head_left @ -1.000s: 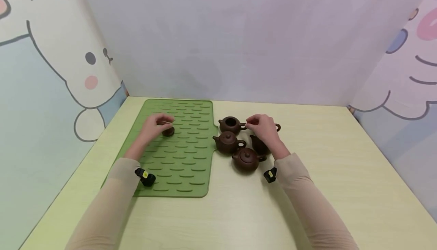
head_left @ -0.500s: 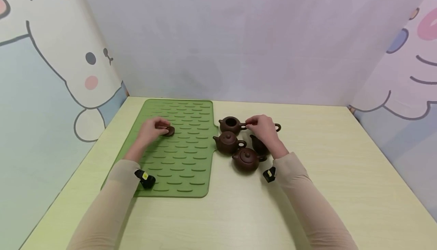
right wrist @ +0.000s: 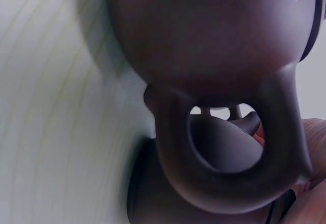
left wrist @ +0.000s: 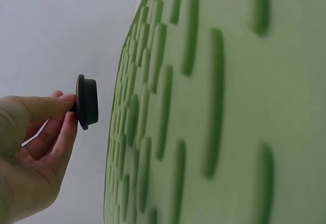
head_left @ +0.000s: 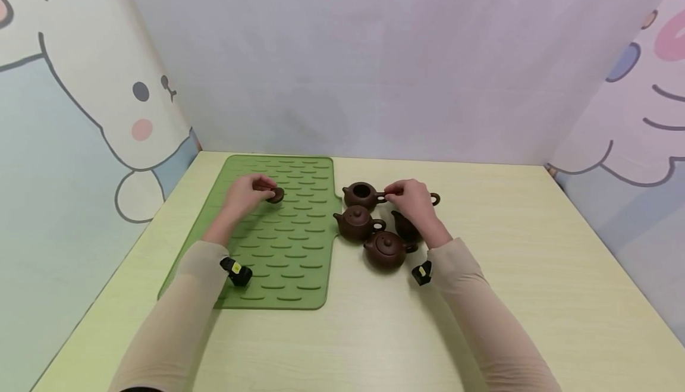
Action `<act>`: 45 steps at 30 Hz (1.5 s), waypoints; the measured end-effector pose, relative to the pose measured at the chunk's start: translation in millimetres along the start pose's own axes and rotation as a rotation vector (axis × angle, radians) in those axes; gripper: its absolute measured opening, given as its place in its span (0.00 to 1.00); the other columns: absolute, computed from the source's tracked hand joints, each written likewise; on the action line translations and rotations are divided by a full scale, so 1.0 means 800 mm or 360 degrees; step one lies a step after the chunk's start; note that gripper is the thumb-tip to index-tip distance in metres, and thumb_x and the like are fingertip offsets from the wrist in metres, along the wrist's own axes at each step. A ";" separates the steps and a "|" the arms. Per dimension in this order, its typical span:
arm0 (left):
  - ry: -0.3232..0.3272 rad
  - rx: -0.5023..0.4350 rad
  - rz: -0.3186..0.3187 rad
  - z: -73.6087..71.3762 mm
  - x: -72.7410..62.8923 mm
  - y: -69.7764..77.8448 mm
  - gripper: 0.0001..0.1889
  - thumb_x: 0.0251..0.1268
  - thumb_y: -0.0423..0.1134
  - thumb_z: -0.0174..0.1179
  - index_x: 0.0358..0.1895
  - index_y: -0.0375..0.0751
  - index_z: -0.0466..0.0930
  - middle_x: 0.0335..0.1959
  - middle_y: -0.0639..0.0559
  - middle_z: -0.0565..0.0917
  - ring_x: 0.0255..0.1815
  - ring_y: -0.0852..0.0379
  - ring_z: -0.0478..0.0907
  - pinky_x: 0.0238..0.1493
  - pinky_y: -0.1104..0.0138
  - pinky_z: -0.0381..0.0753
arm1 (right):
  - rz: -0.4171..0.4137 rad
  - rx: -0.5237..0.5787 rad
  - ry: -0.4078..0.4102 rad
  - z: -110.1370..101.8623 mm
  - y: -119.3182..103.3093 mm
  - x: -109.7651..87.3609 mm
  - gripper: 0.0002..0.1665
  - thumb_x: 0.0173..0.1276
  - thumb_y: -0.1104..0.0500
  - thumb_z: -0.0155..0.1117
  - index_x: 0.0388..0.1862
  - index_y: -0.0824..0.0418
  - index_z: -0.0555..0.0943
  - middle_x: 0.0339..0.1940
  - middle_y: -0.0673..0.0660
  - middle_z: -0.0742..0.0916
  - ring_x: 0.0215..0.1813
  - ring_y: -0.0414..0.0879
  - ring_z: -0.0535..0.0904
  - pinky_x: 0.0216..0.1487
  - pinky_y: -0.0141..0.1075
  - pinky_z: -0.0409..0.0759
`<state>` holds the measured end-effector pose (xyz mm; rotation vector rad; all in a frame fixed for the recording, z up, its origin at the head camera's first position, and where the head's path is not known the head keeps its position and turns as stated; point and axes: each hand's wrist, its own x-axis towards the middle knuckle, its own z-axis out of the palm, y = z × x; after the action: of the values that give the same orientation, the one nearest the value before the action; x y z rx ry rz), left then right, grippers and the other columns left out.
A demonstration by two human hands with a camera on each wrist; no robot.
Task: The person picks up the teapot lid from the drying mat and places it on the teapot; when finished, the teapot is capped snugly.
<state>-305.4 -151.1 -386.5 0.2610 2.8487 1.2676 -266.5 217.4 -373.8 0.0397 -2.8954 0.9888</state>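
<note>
My left hand point(head_left: 242, 197) pinches a small dark brown teapot lid point(head_left: 276, 196) by its knob, above the green ridged mat point(head_left: 283, 273). In the left wrist view the lid point(left wrist: 87, 103) is tilted on edge, held between thumb and fingers, apart from the mat. My right hand point(head_left: 415, 203) grips the handle of a lidless brown teapot point(head_left: 353, 197), whose round opening faces up. Two lidded teapots stand just in front of it, one in the middle point(head_left: 353, 224) and one nearer point(head_left: 385, 255). Another teapot point(head_left: 405, 229) is partly hidden under my right hand.
A further dark handle point(head_left: 436, 199) shows beyond my right hand; its pot is hidden. The pale wooden table point(head_left: 535, 249) extends right and front. A plain wall point(head_left: 374, 71) closes off the back. One teapot's looped handle point(right wrist: 229, 193) fills much of the right wrist view.
My left hand has taken hold of the lid lying on the mat, lifted it and carried it slightly right and away from me. My right hand stays at the teapot handle.
</note>
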 end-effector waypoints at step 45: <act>-0.0250 0.0094 0.0261 0.153 0.050 0.156 0.07 0.67 0.30 0.63 0.45 0.41 0.84 0.44 0.47 0.87 0.47 0.52 0.83 0.50 0.64 0.84 | -0.0020 0.0009 0.0018 0.011 0.000 -0.002 0.11 0.69 0.60 0.66 0.48 0.60 0.89 0.47 0.59 0.91 0.53 0.55 0.84 0.52 0.47 0.80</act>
<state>-317.1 27.4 -374.3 0.5792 2.7814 1.1306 -265.2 211.7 -381.0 0.0529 -2.8787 0.9917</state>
